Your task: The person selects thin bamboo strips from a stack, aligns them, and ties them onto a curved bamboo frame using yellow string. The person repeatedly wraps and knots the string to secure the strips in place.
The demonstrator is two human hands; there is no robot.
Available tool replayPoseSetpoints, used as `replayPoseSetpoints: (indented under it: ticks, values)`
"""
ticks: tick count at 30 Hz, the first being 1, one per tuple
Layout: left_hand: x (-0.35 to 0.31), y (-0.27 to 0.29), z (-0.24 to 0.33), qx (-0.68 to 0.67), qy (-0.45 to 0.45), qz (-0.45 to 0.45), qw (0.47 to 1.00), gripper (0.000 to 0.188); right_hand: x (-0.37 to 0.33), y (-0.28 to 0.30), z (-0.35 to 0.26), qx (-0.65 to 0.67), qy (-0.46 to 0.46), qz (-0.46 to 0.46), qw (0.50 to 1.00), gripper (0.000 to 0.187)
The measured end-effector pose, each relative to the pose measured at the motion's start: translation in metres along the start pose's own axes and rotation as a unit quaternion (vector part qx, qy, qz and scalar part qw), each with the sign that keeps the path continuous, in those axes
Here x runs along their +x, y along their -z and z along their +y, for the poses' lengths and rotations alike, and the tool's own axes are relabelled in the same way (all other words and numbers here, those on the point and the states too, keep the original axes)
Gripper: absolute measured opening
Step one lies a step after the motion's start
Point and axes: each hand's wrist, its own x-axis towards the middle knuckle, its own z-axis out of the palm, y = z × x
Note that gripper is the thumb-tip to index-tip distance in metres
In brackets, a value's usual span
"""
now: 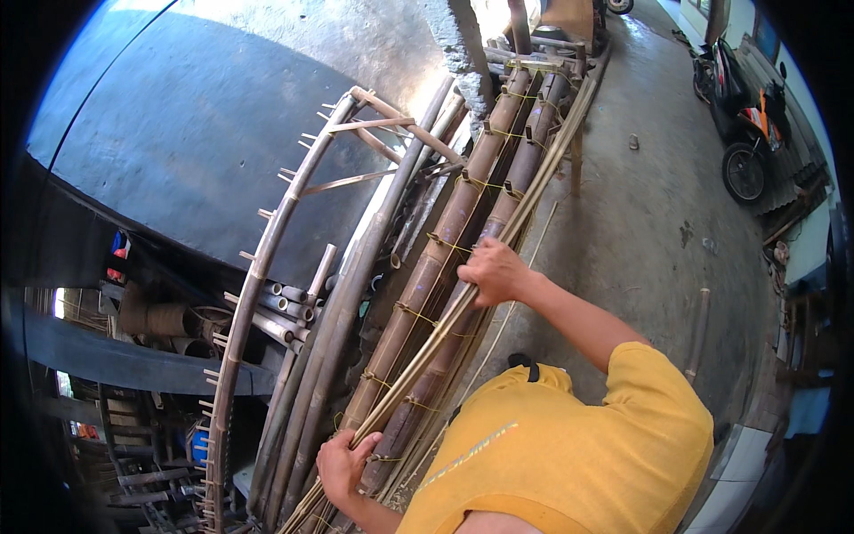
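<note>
A bundle of long, thin bamboo strips runs slantwise from the far right toward the lower left. My right hand is closed around the strips near their middle, fingers curled over them. Farther down, my left hand grips the same bundle near its lower end, its thumb lying along the strips. Beneath lie two thick brown bamboo poles, side by side. Yellow cords cross them at intervals, next to short dark pegs. What sits under my palms is hidden.
On the left stands a curved bamboo frame with short pegs along its edge. Cut bamboo tubes are stacked beside it, near a dark wall. A motorcycle is parked at the far right on the concrete floor.
</note>
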Motion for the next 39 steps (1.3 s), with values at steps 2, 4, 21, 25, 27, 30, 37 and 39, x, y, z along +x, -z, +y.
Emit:
replayPoseSetpoints:
  ticks: [2, 4, 21, 25, 27, 30, 37, 39]
  values:
    - [-0.01, 0.003, 0.011, 0.009, 0.022, -0.037, 0.999, 0.052, -0.026, -0.004, 0.0, 0.017, 0.003, -0.037, 0.999, 0.04]
    - [-0.019, 0.004, 0.022, -0.014, 0.042, -0.077, 0.996, 0.052, -0.051, -0.01, 0.002, 0.03, -0.009, -0.089, 0.996, 0.041]
    - [-0.074, -0.228, 0.048, -0.215, -0.013, -0.332, 0.918, 0.048, -0.284, -0.096, -0.07, 0.515, -0.601, -0.097, 0.603, 0.111]
    - [-0.089, -0.28, 0.053, -0.223, -0.041, -0.323, 0.919, 0.048, -0.318, -0.121, -0.109, 0.756, -0.606, -0.08, 0.234, 0.09]
    - [-0.105, -0.305, 0.053, -0.193, -0.057, -0.312, 0.929, 0.05, -0.334, -0.133, -0.133, 0.788, -0.583, -0.056, 0.188, 0.068]
    - [-0.148, -0.33, 0.062, -0.289, -0.129, -0.187, 0.93, 0.036, -0.347, -0.147, -0.171, 0.739, -0.629, 0.096, 0.221, 0.025]
    - [-0.33, -0.239, 0.037, -0.167, -0.132, 0.225, 0.951, 0.033, -0.416, -0.164, -0.143, 0.541, -0.698, 0.231, 0.408, 0.028]
    - [-0.383, -0.205, 0.002, -0.065, -0.101, 0.368, 0.922, 0.03, -0.435, -0.155, -0.125, 0.518, -0.705, 0.234, 0.424, 0.028]
